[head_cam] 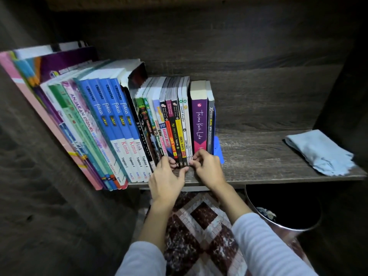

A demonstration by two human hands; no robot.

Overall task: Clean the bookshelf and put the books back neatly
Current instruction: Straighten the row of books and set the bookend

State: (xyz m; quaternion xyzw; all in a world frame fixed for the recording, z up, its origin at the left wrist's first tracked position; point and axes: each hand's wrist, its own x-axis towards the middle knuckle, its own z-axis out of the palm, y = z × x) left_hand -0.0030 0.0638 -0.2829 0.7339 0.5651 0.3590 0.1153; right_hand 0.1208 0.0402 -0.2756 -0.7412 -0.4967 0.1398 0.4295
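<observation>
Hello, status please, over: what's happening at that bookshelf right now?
Left hand and right hand both pinching thin books at their lower spines. They stand upright on shelf, blue bookend at right. Cloth lies apart, nothing blocking.

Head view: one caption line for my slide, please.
The left hand and right hand touch the spines of thin upright books on a shelf; a blue cloth lies farther right.
</observation>
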